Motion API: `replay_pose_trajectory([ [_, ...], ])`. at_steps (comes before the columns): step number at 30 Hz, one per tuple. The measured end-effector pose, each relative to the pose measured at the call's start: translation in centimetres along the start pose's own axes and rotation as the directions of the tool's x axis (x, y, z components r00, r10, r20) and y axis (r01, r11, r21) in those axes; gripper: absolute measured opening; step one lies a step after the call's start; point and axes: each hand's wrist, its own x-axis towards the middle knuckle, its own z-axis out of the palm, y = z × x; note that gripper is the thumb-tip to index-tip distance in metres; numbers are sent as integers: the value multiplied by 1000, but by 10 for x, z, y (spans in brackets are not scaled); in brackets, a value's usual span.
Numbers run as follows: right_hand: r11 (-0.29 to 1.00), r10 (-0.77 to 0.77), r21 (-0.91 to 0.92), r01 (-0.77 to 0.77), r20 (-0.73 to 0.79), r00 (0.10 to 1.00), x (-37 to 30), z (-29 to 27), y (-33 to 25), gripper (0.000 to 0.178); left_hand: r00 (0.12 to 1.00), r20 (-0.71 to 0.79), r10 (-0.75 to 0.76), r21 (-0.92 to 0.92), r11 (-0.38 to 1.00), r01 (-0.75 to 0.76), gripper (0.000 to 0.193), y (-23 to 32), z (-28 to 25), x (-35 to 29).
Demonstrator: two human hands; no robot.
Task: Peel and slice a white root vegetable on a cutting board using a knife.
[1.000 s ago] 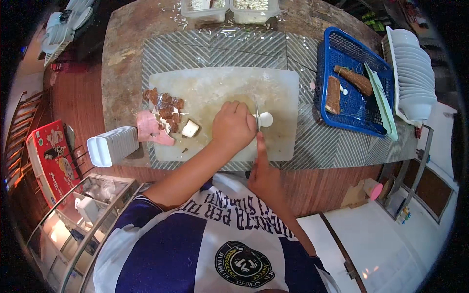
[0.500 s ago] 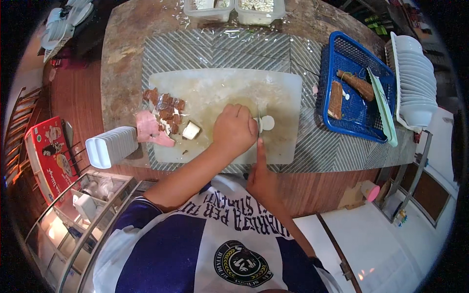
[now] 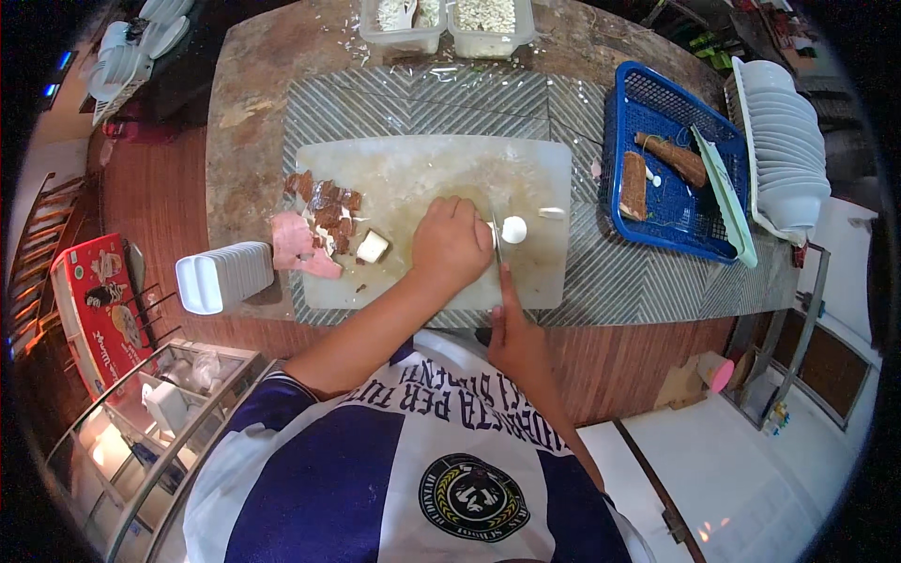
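On a pale cutting board (image 3: 413, 161), my left hand (image 3: 452, 246) is closed with curled fingers over a white food piece, mostly hidden, only an edge showing beside the blade. My right hand (image 3: 516, 340) grips a knife (image 3: 497, 236), its forefinger stretched along the blade's back. The blade stands right against the left fingertips. Just right of it lies a round white slice (image 3: 514, 230), and farther right a thin white slice (image 3: 552, 213). Left of my left hand are a white block with a brown edge (image 3: 373, 247), brown cut pieces (image 3: 330, 199) and a pink piece (image 3: 298, 246).
Two clear tubs (image 3: 488, 42) of white bits stand at the far edge. A blue basket (image 3: 615, 141) at right holds brown pieces and a pale green flat item (image 3: 725, 197). Beside it is a rack of white bowls (image 3: 784, 141). White trays (image 3: 225, 275) are stacked at the left.
A thin white slice now lies apart near the board's right side. The round slice sits away from the blade. Both hands keep nearly the same place; the whole view has shifted slightly.
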Motion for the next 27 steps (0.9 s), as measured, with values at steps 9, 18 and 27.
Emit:
replay_pose_trajectory([
  [9, 985, -60, 159, 73, -89, 994, -23, -19, -32, 64, 1000, 3, 20, 12, 1000, -20, 11, 0, -1, -3],
  [18, 997, -13, 72, 18, -57, 998, -28, -18, -41, 68, 1000, 20, 10, 15, 1000, -10, 11, 4, -2, -2],
  [27, 999, 12, -32, -11, 36, 999, -27, -27, -55, 83, 999, 50, 3, 15, 1000, -4, 10, 2, -2, -1],
])
